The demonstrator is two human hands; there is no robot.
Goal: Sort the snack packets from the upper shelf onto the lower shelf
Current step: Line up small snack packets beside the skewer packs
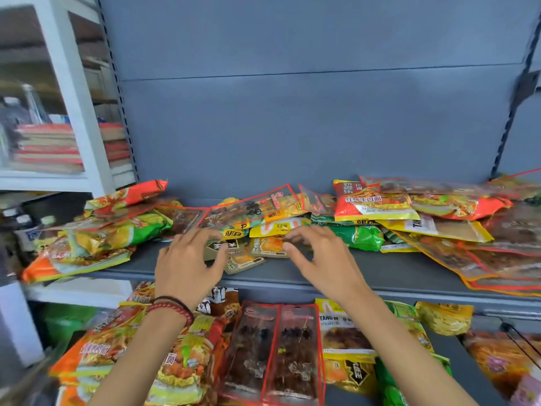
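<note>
1. By my reading, the task is partway done. The lower shelf (462, 361) already carries sorted groups: noodle bags (181, 361) at 8 o'clock, red-edged clear packets (275, 347) at 6 o'clock and yellow packets (345, 338) at 5 o'clock.
2. Much is left. The upper shelf (336, 273) holds a loose heap of snack packets (374, 206) running from 9 o'clock to 3 o'clock, overlapping and mixed by kind.
3. The left hand (187, 268) and right hand (322, 259) both reach over the upper shelf's front. Each grip is spread with the fingers bent, and neither is pinching anything. Between them, at 12 o'clock of the wrists, lie small flat packets (243, 260), probably the next pick. I cannot tell whether any fingertip touches them.
4. For edges, packets at 3 o'clock and at 9 o'clock overhang the upper shelf's front lip and could slide off if the heap is dragged.
5. Open room is a bare strip of upper shelf in front of the heap, from the small packets toward 3 o'clock. Below, bare shelf shows at 4 o'clock, between the green and orange packets. The back panel (292, 127) closes off 12 o'clock.
</note>
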